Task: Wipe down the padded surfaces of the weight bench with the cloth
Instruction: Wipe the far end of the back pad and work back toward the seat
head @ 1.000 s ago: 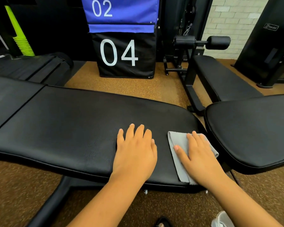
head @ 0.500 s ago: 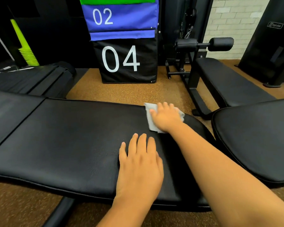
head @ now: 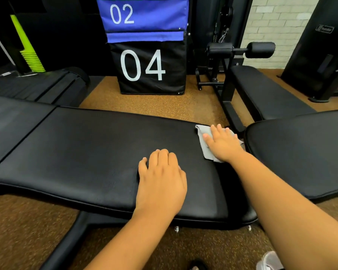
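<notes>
- Cloth (head: pixel 206 145), pale grey, lying flat at the far right end of the long black padded surface (head: pixel 90 152), close to the gap before the neighbouring pad.
- Right hand (head: pixel 222 145) on top of it, fingers straight and spread, palm pressing down; grip open, nothing pinched.
- Left hand (head: pixel 162 180) planted on bare padding nearer the front edge, fingers slightly bent at the knuckles, grip open, holding nothing.
- Just right of the cloth, a rounded black seat pad (head: pixel 300 152), separate from the long pad.
- Behind that, a second bench (head: pixel 261 94) with foam rollers (head: pixel 260 49) on a black frame.
- Straight ahead on the brown speckled floor (head: pixel 154 104), a stacked soft box: black block marked 04 (head: pixel 148 67), blue block marked 02 (head: pixel 142 14) above.
- Far left, a lime-green part (head: pixel 27 53) on dark equipment.
- Pale brick wall (head: pixel 277 20) at upper right.
- Bottom right corner, part of a white shoe (head: pixel 269 262).
</notes>
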The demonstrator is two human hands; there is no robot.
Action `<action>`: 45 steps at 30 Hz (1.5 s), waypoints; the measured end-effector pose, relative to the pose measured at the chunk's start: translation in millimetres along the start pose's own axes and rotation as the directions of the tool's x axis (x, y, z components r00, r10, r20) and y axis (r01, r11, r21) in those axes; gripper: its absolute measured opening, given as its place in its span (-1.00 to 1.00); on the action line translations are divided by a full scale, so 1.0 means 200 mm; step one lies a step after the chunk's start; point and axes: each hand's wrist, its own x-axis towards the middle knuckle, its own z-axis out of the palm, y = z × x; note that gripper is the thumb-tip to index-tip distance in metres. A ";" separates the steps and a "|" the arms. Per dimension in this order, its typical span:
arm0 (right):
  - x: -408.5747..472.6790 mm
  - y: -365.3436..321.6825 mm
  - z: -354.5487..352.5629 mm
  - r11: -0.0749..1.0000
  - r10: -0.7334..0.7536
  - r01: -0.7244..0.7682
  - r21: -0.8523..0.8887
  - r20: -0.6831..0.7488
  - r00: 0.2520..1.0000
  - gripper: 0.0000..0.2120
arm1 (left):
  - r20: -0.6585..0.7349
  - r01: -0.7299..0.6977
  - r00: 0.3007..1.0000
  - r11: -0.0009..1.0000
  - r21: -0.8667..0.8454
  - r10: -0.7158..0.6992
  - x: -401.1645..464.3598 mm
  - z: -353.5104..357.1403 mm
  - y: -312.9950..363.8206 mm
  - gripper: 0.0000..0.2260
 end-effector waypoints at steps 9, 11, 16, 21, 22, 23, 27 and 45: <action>-0.56 -0.19 0.02 0.960 -0.272 0.270 0.072 0.018 0.962 -0.30 | -0.038 -0.026 0.999 0.999 -0.028 0.025 -0.03 -0.05 -0.01 -0.59; -0.56 -0.10 0.01 0.951 -0.290 0.284 0.118 0.040 0.956 -0.37 | -0.072 -0.043 0.997 0.997 -0.061 0.039 -0.05 -0.06 -0.01 -0.59; -0.43 -0.05 0.00 0.997 -0.058 0.058 0.041 0.005 0.998 -0.37 | -0.105 -0.041 0.994 0.994 -0.100 0.030 -0.06 -0.10 -0.03 -0.64; -0.49 -0.40 0.03 0.997 -0.063 0.064 0.038 -0.037 0.997 -0.34 | -0.071 0.142 0.987 0.989 -0.025 -0.144 -0.10 -0.22 -0.15 -0.66; -0.52 -0.49 0.03 0.992 -0.118 0.119 0.044 -0.032 0.993 -0.34 | -0.063 0.182 0.981 0.983 -0.015 -0.182 -0.10 -0.24 -0.20 -0.66; -0.55 -0.57 0.02 0.982 -0.178 0.179 0.054 -0.026 0.984 -0.33 | -0.059 0.212 0.975 0.977 -0.008 -0.213 -0.10 -0.26 -0.25 -0.66; -0.70 -0.80 0.00 0.908 -0.410 0.411 0.085 -0.031 0.912 -0.34 | -0.069 0.290 0.954 0.957 -0.015 -0.290 -0.10 -0.31 -0.47 -0.65; -0.71 -0.85 0.02 0.953 -0.292 0.291 0.087 -0.002 0.956 -0.32 | -0.061 0.144 0.987 0.985 -0.093 -0.150 -0.19 -0.33 -0.59 -0.57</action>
